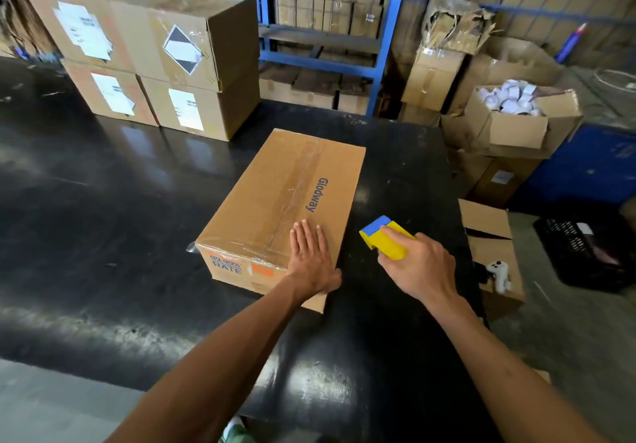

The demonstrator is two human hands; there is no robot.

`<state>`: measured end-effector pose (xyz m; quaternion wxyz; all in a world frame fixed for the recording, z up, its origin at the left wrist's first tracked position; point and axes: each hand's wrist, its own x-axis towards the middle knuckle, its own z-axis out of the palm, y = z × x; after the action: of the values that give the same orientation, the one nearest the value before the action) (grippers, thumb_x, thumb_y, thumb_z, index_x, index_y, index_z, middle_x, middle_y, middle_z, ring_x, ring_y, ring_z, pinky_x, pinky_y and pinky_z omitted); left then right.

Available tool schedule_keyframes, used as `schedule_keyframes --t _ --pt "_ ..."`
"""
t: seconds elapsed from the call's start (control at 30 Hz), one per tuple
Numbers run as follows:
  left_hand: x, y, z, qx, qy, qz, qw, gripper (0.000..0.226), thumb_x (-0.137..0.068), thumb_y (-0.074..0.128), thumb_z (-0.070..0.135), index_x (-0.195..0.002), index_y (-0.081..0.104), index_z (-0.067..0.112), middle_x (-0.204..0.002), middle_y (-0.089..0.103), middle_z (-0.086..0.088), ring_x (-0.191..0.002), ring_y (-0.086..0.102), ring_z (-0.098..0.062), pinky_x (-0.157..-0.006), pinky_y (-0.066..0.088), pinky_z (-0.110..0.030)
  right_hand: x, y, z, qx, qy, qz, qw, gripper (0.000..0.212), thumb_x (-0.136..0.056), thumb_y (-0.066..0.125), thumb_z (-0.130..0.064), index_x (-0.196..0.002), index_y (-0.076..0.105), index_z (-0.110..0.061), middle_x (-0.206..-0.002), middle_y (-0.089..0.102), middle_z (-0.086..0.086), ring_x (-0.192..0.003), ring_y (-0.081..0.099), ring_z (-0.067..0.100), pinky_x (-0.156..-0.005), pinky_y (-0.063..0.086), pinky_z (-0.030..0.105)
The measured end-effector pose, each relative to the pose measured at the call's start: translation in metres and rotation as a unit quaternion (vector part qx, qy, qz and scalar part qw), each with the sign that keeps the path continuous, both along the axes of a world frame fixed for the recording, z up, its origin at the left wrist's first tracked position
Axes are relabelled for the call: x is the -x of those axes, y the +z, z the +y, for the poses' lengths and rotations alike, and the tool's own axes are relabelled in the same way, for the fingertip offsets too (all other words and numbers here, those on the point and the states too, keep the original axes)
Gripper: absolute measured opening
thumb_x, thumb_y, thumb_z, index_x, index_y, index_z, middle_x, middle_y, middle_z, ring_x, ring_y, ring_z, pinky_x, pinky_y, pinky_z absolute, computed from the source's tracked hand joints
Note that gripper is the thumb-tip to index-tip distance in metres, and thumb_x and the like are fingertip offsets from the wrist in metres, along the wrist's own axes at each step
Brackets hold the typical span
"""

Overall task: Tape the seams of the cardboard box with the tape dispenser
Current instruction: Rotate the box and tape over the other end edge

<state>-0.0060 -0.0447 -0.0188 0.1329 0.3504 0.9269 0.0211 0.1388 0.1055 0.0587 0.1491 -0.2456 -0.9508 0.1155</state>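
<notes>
A closed brown cardboard box [275, 201] printed "Glodway" lies on the black table [103, 219]. Clear tape runs along its centre seam and across its near top edge. My left hand [311, 260] lies flat on the box's near right corner, fingers spread, palm down. My right hand [420, 267] is to the right of the box, above the table, gripping a yellow and blue tape dispenser [383, 236]. The dispenser's blue end points toward the box and does not touch it.
Stacked labelled cartons [155, 57] stand at the table's far left. Blue shelving [327, 29] with boxes is behind. To the right are open cartons [516, 122], a carton [492, 253] with a white controller on it, and a black crate [592, 253] on the floor.
</notes>
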Motion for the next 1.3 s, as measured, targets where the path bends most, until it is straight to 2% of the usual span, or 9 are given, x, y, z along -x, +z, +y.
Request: schedule_keyframes --t 0.1,0.2,0.37,0.43,0.53,0.8,0.97,1.1,1.3 --pt "0.019 -0.002 -0.045 -0.001 -0.105 0.023 0.994 0.106 -0.088 0.039 0.065 -0.151 -0.02 0.004 -0.155 -0.027 -0.028 -0.144 -0.027 -0.041 -0.12 -0.011 -0.051 0.008 0.001 0.004 0.042 -0.015 0.044 0.998 0.054 -0.076 0.073 -0.051 -0.127 0.063 -0.035 -0.07 0.05 -0.002 -0.067 0.054 0.018 -0.057 0.039 0.027" --pt "0.041 0.0 -0.087 -0.01 -0.182 0.005 0.983 0.116 -0.081 0.053 0.07 -0.154 -0.018 0.015 -0.16 -0.025 -0.014 -0.147 -0.023 -0.029 -0.119 -0.015 -0.042 0.017 0.001 0.001 0.08 -0.014 0.046 0.996 0.056 -0.075 0.073 -0.051 -0.129 0.061 -0.041 -0.073 0.055 -0.002 -0.075 0.062 0.025 -0.062 0.049 0.033" --pt "0.04 0.011 -0.082 -0.055 -0.126 0.058 0.989 0.117 -0.072 0.042 0.091 -0.155 0.012 0.015 -0.153 0.023 -0.01 -0.142 0.024 -0.032 -0.12 0.007 -0.048 0.027 0.007 -0.008 0.135 -0.005 0.044 0.99 0.052 -0.077 0.073 -0.05 -0.127 0.06 -0.046 -0.084 0.066 -0.001 -0.086 0.064 0.024 -0.072 0.052 0.036" --pt "0.026 0.005 -0.064 -0.05 -0.054 0.05 0.996 0.118 -0.07 0.033 0.095 -0.156 0.004 0.019 -0.156 0.016 -0.015 -0.144 0.014 -0.038 -0.119 -0.001 -0.057 0.03 0.01 -0.01 0.159 -0.016 0.039 0.986 0.053 -0.077 0.072 -0.051 -0.127 0.059 -0.048 -0.087 0.069 -0.003 -0.09 0.064 0.022 -0.077 0.053 0.037" --pt "0.023 -0.008 -0.055 -0.009 -0.023 0.036 0.999 0.108 -0.08 0.032 0.085 -0.156 -0.013 0.022 -0.163 -0.017 -0.017 -0.149 -0.016 -0.038 -0.115 -0.01 -0.064 0.03 0.012 -0.009 0.182 -0.022 0.036 0.982 0.053 -0.076 0.072 -0.052 -0.127 0.059 -0.048 -0.09 0.07 -0.005 -0.092 0.063 0.019 -0.08 0.053 0.038" --pt "0.092 0.0 -0.115 -0.007 -0.149 0.003 0.989 0.106 -0.078 0.043 0.081 -0.155 -0.012 0.032 -0.164 -0.017 -0.007 -0.147 -0.022 -0.025 -0.119 -0.008 -0.059 0.044 0.016 -0.002 0.272 -0.07 0.062 0.958 0.054 -0.071 0.075 -0.051 -0.123 0.062 -0.049 -0.117 0.069 -0.01 -0.114 0.057 0.02 -0.092 0.046 0.032" --pt "0.138 0.02 -0.144 0.091 -0.165 -0.015 0.982 0.124 -0.071 0.072 0.065 -0.156 -0.01 0.027 -0.164 -0.017 -0.007 -0.15 -0.015 -0.03 -0.114 -0.007 -0.064 0.052 0.02 0.002 0.287 -0.107 0.075 0.949 0.055 -0.068 0.073 -0.053 -0.122 0.062 -0.049 -0.115 0.069 -0.011 -0.112 0.059 0.019 -0.094 0.049 0.034" --pt "0.088 0.013 -0.087 0.052 -0.166 0.023 0.985 0.147 -0.053 0.057 0.091 -0.154 -0.016 0.013 -0.159 -0.024 -0.024 -0.145 -0.018 -0.047 -0.112 -0.005 -0.073 0.06 0.02 -0.002 0.309 -0.133 0.083 0.938 0.053 -0.069 0.076 -0.05 -0.12 0.064 -0.048 -0.123 0.066 -0.012 -0.117 0.054 0.018 -0.098 0.047 0.036" --pt "0.038 -0.004 -0.008 0.007 -0.108 0.026 0.994 0.135 -0.065 0.052 0.088 -0.155 -0.012 0.01 -0.161 -0.019 -0.022 -0.147 -0.017 -0.045 -0.111 -0.006 -0.072 0.059 0.021 -0.005 0.31 -0.146 0.077 0.936 0.054 -0.07 0.079 -0.047 -0.122 0.064 -0.045 -0.122 0.066 -0.01 -0.116 0.056 0.016 -0.098 0.048 0.037"
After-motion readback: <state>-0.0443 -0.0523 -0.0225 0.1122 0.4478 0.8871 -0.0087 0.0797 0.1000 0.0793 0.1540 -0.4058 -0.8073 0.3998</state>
